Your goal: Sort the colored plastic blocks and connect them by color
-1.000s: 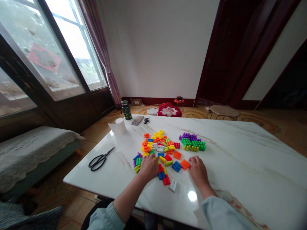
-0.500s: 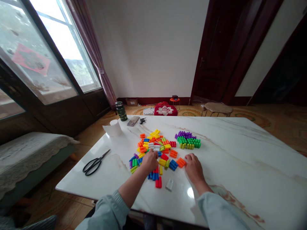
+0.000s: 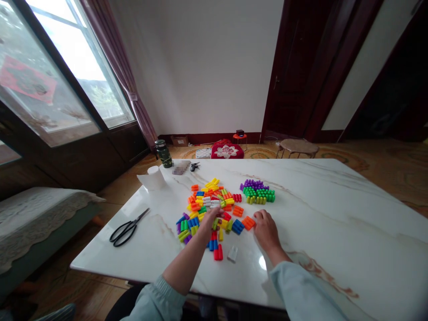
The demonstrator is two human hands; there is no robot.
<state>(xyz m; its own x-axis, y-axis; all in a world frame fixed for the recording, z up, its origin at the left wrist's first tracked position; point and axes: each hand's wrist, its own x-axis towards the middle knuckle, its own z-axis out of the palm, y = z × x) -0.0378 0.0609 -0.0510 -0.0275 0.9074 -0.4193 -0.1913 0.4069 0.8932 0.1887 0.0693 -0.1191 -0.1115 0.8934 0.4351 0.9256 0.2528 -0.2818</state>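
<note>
My left hand (image 3: 209,219) reaches into a loose pile of coloured plastic building blocks. Its fingers are closed around a yellow-green block (image 3: 215,224), partly hidden by the hand. My right hand (image 3: 266,229) rests on the table at the pile's right side, fingers loosely bent and apart, with no block seen in it. Its fingertips are beside an orange block (image 3: 248,222). A blue block (image 3: 237,226) lies just left of that one. Nearer me are a red block (image 3: 218,253) and a white block (image 3: 232,254). Beyond my right hand, purple blocks (image 3: 254,184), green blocks (image 3: 259,194) and yellow-green blocks (image 3: 256,200) stand in rows.
Black-handled scissors (image 3: 129,228) lie on the left of the white marbled table (image 3: 321,200). Toward its far left corner are a paper roll (image 3: 154,177), a camouflage-patterned flask (image 3: 163,154), a blurred flat item (image 3: 181,167) and keys (image 3: 194,166). A stool (image 3: 297,147) stands beyond the table.
My left hand has shifted slightly within the pile, and a yellow-green block now shows at its fingers. My right hand stays beside the orange block. The whole view has shifted a little.
</note>
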